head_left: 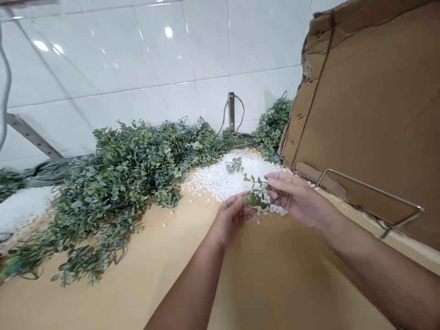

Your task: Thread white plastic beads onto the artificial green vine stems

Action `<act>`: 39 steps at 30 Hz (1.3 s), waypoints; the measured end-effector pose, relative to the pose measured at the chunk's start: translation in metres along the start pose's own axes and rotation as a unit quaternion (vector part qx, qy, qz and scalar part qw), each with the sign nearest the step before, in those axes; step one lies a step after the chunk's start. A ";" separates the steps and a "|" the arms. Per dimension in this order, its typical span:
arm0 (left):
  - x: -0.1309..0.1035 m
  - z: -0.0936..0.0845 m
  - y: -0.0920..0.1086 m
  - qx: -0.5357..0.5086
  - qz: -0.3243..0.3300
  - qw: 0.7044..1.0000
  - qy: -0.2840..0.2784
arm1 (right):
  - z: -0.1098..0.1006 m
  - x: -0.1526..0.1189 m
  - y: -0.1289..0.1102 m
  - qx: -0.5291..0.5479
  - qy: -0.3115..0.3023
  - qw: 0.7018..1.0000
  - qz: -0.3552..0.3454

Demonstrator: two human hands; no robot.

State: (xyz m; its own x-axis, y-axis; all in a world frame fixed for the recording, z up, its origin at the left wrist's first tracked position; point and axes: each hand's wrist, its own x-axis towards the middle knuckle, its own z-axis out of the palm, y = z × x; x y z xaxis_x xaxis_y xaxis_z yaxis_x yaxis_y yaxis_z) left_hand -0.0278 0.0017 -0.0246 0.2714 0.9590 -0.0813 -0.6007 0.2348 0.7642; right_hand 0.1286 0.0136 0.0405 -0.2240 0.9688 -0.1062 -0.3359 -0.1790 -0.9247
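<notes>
A small green leafy sprig (256, 198) is held between my two hands, over the near edge of a heap of small white pieces (220, 181). My left hand (233, 214) is closed on the sprig's left side, thumb over its leaves. My right hand (292, 195) pinches the sprig's stems at the right. Another pale leafy sprig (234, 165) lies on the white heap just beyond my hands. To the left spreads a large pile of green artificial foliage (137, 160).
A large cardboard sheet (371, 114) stands at the right, with a metal wire frame (371, 187) before it. More foliage (275, 121) sits by the tiled wall (206, 50). A second white heap (25, 206) lies far left on the tan table (154, 275).
</notes>
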 end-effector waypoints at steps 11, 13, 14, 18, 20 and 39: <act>-0.003 0.004 0.002 0.059 0.021 0.995 0.072 | -0.022 0.008 0.026 -0.146 -0.181 0.970 0.067; -0.004 0.005 0.003 0.075 0.020 0.994 0.080 | -0.022 0.007 0.030 -0.146 -0.181 0.971 0.055; -0.004 0.006 0.003 0.081 0.019 0.993 0.083 | -0.023 0.006 0.032 -0.140 -0.176 0.973 0.052; -0.007 0.006 0.007 0.107 0.021 0.990 0.090 | -0.024 -0.001 0.033 -0.108 -0.160 0.980 0.050; -0.010 0.004 0.010 0.131 0.024 0.988 0.078 | -0.024 -0.004 0.031 -0.087 -0.153 0.984 0.041; -0.010 0.016 -0.018 0.618 0.153 0.769 0.055 | -0.024 -0.011 0.020 0.017 -0.142 0.970 0.196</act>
State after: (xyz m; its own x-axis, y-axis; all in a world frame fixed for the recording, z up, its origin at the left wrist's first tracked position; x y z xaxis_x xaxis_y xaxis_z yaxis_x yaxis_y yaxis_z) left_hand -0.0078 -0.0151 -0.0273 0.1535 0.9630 0.2213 0.5686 -0.2693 0.7773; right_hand 0.1467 0.0036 0.0141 -0.5817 0.7402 -0.3372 -0.2033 -0.5337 -0.8209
